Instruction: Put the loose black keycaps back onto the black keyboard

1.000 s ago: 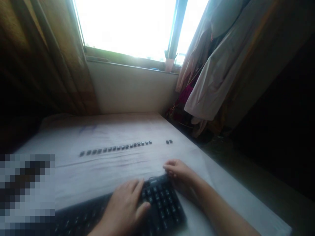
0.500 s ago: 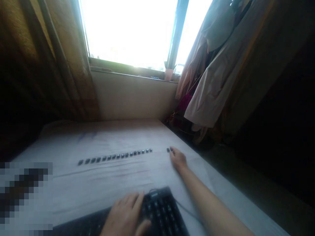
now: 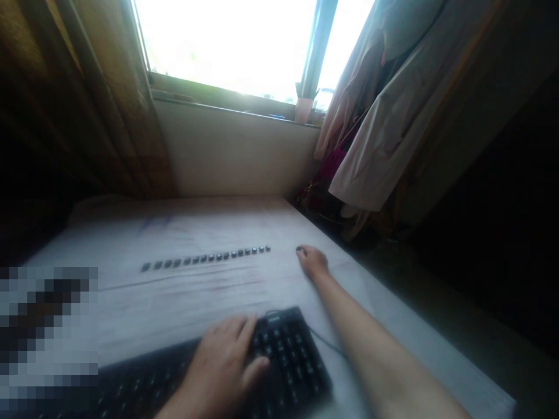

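Observation:
A black keyboard (image 3: 288, 355) lies along the front of the white-covered surface, its cable running off to the right. My left hand (image 3: 222, 355) rests across the keyboard with fingers stretched forward and thumb apart, holding nothing. Farther out, my right hand (image 3: 313, 262) is low on the sheet, fingers pinched together at a small dark keycap (image 3: 299, 249). The fingers partly cover that spot. To its left stretches a slanting row of several dark keycaps (image 3: 211, 257), apart from my right hand.
The white sheet (image 3: 244, 227) ends in an edge on the right beside dark floor. Clothes (image 3: 367, 157) hang at the back right near a bright window. A small pink pot (image 3: 303, 109) stands on the sill, and a curtain (image 3: 117, 116) hangs at left.
The whole view has shifted, so the surface and keyboard sit higher in the picture. Two small keycaps showed at my right fingertips; now one shows there. My left hand stays on the keyboard.

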Tool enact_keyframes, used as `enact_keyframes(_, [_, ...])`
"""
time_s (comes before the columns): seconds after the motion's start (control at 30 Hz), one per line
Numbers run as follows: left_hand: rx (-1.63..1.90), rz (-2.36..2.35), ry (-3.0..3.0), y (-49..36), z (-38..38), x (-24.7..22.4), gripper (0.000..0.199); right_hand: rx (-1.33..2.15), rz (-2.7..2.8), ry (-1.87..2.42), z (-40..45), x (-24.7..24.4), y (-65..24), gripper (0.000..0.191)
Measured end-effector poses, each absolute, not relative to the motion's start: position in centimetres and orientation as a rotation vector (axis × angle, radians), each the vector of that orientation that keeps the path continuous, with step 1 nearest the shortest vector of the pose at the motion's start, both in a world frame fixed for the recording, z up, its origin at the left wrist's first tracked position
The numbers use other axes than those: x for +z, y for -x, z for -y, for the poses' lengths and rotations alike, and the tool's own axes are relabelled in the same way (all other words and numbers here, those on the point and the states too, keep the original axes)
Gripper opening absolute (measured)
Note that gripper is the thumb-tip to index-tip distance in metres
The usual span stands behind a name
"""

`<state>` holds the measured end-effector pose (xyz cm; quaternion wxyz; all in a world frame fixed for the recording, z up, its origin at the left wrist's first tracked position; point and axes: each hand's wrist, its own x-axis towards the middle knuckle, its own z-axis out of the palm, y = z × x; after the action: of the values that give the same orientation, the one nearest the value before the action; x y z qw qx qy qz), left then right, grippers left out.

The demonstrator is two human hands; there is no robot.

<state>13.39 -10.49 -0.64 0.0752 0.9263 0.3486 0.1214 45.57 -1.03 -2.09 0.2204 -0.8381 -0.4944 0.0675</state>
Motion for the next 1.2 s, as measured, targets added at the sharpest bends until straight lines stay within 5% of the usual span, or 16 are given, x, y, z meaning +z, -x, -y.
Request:
enact_keyframes(0.6, [0.248,-1.054,-2.804,-13.9,10.7,0.8,0.053,0.613,1.14,1.915,9.2,0.1,-42.6,0.029])
enact_keyframes(1.2, [0.392,-0.99,-2.864,-13.3,10.6,-0.8,0.06,0.82,1.668,1.669,15.4,2.2,-39.1,0.017])
